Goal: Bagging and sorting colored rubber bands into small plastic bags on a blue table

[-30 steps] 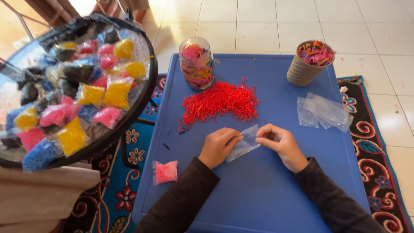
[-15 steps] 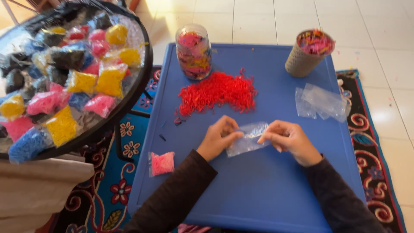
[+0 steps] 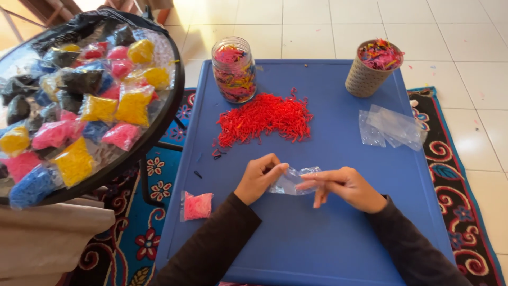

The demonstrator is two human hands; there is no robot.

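1. Currently both hands meet over the middle of the blue surface (image 3: 317, 238), holding a small clear plastic bag (image 3: 290, 182) between them, just above the surface.
2. Left hand (image 3: 257, 178): fingers pressed together, pinching the bag's left edge between thumb and forefinger.
3. Right hand (image 3: 344, 186): thumb and forefinger pinch the bag's right edge, while the other fingers spread out toward 9 o'clock under it.
4. At 12 o'clock from the hands lies a heap of red bands (image 3: 264, 117); beyond it, at 11 o'clock, stands a glass jar (image 3: 234, 70) of mixed colours.
5. At 1 o'clock stands a grey cup (image 3: 368, 74) of coloured bits, and empty clear bags (image 3: 394, 127) lie at 2 o'clock.
6. At 8 o'clock, a filled pink packet (image 3: 197, 205) rests near the surface's edge.
7. At 10 o'clock, a round tray (image 3: 166, 114) holds many filled packets.
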